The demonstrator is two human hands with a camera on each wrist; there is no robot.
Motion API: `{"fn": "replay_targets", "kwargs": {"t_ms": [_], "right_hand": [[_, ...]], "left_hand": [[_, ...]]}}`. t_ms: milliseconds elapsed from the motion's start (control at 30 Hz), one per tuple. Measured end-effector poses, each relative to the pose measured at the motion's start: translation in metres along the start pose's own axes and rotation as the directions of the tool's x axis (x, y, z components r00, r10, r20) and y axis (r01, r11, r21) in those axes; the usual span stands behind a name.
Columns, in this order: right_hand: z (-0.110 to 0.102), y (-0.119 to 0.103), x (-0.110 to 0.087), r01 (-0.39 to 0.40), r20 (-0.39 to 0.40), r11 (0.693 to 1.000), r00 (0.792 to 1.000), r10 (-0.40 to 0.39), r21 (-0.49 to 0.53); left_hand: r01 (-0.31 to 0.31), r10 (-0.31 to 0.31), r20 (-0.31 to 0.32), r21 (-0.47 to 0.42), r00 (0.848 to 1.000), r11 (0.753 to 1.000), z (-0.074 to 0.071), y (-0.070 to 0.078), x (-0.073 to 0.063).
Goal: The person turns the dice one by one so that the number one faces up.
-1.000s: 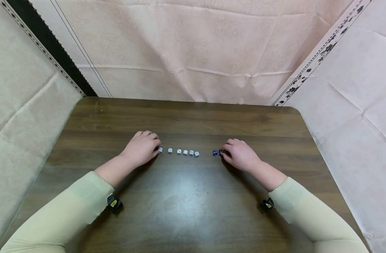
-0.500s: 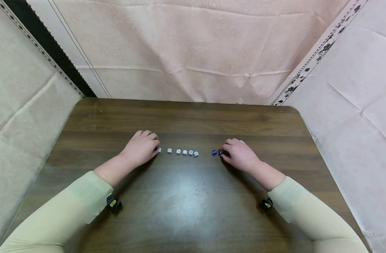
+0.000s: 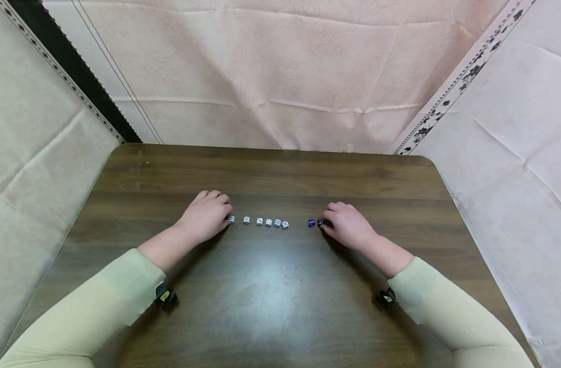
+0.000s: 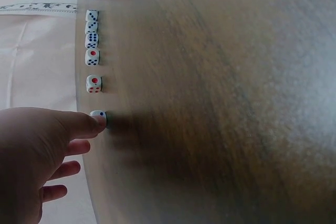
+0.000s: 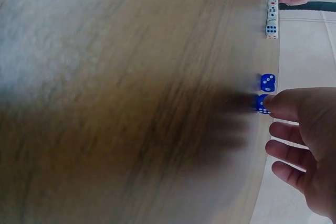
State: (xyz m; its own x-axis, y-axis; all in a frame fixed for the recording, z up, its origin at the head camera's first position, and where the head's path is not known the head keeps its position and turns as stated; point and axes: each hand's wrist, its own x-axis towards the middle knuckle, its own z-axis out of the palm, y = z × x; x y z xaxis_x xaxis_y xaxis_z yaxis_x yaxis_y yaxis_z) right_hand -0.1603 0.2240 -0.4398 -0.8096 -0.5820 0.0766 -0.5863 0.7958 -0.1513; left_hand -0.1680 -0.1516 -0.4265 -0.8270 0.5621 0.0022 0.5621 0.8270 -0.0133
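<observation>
My left hand (image 3: 208, 214) pinches the leftmost white die (image 4: 98, 114) of a row, its thumb over the near face. My right hand (image 3: 347, 225) holds a blue die (image 5: 262, 104) between thumb and fingers, at the right end. Just left of it sits a second blue die (image 5: 268, 82), with a small gap between them. Several more white dice (image 3: 259, 221) stand in the row between the hands. The left ones are spaced apart, while those toward the right sit closer together. A wider gap separates the white dice from the blue pair.
The dice lie on a brown wood-grain table (image 3: 262, 286) with rounded far corners. Pale patterned cloth (image 3: 280, 76) hangs behind it and along both sides. A small black device (image 3: 166, 295) is worn at the left wrist, and another black device (image 3: 386, 296) at the right.
</observation>
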Motion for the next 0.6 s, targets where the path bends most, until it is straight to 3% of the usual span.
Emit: {"fn": "replay_targets", "kwargs": {"t_ms": [600], "right_hand": [[-0.0031,-0.0018,0.0053,0.016,0.050,1.000,0.999,-0.015,-0.026]], "left_hand": [[-0.009,0.010,-0.009,0.014,1.000,1.000,0.0014,-0.0009,0.0005]]}}
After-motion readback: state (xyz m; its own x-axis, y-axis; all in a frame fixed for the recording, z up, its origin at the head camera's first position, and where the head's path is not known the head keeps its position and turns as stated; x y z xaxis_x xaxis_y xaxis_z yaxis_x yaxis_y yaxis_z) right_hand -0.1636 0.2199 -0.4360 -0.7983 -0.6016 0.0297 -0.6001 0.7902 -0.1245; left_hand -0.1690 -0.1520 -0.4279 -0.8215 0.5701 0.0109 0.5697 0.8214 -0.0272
